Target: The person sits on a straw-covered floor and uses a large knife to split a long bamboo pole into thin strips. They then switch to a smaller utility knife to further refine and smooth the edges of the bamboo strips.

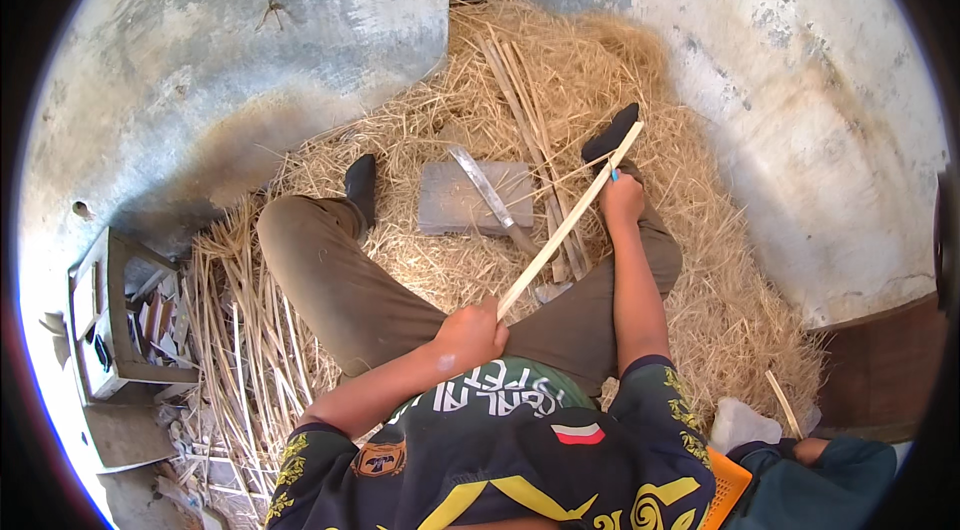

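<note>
A long pale bamboo strip (548, 252) slants across my lap, from near my belly up toward my right foot. Its near end is gripped in my closed left hand (472, 335). Farther up, my right hand (622, 198) is closed against the strip's side, with a small blue thing (615, 175) showing at the fingers; the rest of that thing is hidden. Thin slivers stick out leftward near this hand. Between my legs a large knife (482, 185) lies across a grey block (440, 200), its handle toward me.
Straw-like shavings (590, 50) cover the floor, with long strips (515, 80) beyond the block. More strips (250, 330) lie left, beside a wooden shelf (110, 320) full of odds and ends. Walls rise ahead. At lower right are an orange plastic crate (728, 485) and another person's hand (810, 450).
</note>
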Action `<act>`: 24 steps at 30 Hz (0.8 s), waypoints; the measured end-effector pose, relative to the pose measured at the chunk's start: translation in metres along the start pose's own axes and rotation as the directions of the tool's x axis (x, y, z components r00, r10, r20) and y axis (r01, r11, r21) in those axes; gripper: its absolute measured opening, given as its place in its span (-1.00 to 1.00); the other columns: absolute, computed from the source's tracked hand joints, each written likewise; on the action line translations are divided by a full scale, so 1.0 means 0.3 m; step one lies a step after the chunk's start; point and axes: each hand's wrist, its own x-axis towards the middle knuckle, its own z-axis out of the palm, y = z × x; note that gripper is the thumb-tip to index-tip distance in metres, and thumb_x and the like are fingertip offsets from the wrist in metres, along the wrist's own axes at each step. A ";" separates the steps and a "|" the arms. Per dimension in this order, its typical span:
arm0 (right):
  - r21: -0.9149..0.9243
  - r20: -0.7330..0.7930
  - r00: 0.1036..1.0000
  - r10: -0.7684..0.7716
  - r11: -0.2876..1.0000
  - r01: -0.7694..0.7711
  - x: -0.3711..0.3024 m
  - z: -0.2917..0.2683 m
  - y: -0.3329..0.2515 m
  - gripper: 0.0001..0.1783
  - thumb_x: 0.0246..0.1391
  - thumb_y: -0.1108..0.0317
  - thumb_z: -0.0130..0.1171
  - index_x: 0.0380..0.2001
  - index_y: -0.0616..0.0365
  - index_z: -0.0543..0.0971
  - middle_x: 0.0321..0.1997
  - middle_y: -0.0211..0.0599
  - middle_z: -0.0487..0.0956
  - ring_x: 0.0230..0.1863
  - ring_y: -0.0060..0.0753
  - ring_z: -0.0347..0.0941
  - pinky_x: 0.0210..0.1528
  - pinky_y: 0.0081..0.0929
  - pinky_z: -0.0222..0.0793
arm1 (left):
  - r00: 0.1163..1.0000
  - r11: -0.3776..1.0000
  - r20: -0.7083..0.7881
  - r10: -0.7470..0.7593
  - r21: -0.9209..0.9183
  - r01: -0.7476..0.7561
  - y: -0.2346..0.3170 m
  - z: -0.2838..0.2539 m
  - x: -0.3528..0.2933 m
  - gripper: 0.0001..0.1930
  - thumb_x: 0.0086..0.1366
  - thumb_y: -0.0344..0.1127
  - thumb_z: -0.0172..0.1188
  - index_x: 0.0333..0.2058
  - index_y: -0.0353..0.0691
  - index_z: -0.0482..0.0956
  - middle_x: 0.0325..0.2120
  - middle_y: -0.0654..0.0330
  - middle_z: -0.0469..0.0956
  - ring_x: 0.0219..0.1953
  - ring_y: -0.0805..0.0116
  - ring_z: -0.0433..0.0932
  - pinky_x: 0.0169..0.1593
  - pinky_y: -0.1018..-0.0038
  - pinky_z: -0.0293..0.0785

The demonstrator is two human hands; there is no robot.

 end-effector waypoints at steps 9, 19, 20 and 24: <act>-0.036 0.185 0.950 -0.251 0.964 0.262 -0.226 -0.113 -0.179 -0.59 0.29 0.09 0.06 -0.35 0.17 0.74 -0.36 0.14 0.68 -0.23 0.26 0.65 -0.13 0.10 0.56 | 0.983 0.982 -0.061 -0.176 -0.080 0.171 0.036 -0.059 0.040 -0.64 0.44 -0.11 0.15 -0.30 -0.39 0.51 -0.57 -0.29 0.57 -0.46 -0.37 0.59 -0.34 -0.06 0.53; -0.017 0.062 0.895 -0.441 0.897 0.443 -0.311 -0.198 -0.262 -0.65 0.24 0.20 0.09 -0.50 0.18 0.70 -0.51 0.09 0.65 -0.40 0.23 0.63 -0.27 0.10 0.54 | 0.977 0.847 -0.065 -0.201 -0.513 0.140 0.006 -0.074 0.041 -0.49 0.60 0.01 -0.05 -0.40 -0.33 0.50 -0.69 0.25 0.38 -0.62 0.52 0.34 -0.50 0.41 0.34; -0.025 -0.004 0.890 -0.457 0.889 0.457 -0.283 -0.202 -0.259 -0.61 0.27 0.20 0.07 -0.51 0.21 0.69 -0.51 0.11 0.64 -0.41 0.22 0.63 -0.30 0.08 0.54 | 0.978 0.850 -0.061 -0.200 -0.507 0.142 0.007 -0.077 0.043 -0.50 0.60 -0.01 -0.06 -0.40 -0.33 0.50 -0.69 0.25 0.39 -0.62 0.51 0.36 -0.49 0.42 0.34; -0.037 -0.076 0.919 -0.387 0.922 0.385 -0.129 -0.253 -0.226 -0.55 0.34 0.20 0.02 -0.52 0.23 0.70 -0.52 0.10 0.64 -0.43 0.20 0.63 -0.33 0.06 0.54 | 0.979 0.897 -0.147 -0.138 -0.439 0.061 0.050 -0.093 0.040 -0.52 0.61 -0.05 -0.06 -0.40 -0.33 0.50 -0.69 0.23 0.41 -0.62 0.49 0.36 -0.49 0.41 0.33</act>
